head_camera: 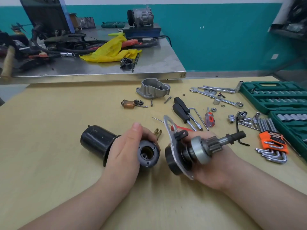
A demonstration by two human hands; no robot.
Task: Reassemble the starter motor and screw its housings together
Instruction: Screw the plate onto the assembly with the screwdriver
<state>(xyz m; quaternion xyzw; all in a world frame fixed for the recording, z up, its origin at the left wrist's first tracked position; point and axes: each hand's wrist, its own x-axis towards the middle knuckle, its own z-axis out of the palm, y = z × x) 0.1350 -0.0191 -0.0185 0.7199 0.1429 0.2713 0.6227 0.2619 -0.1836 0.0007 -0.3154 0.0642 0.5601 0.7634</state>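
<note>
My left hand grips black motor body, open end facing right. Small gap. My right hand grips pinion-shaft assembly, plate end facing left, shaft pointing up-right. Axes not collinear; judge tilt right piece before mating.

Just right of the right hand lies a set of hex keys in an orange holder. Beyond them are loose sockets, and farther right an open green socket case. Chrome wrenches lie well beyond that hand. Far beyond the left hand stands a steel table bearing a crumpled yellow cloth, tangled black cables and, on a blue block, what may be a compressor.
</note>
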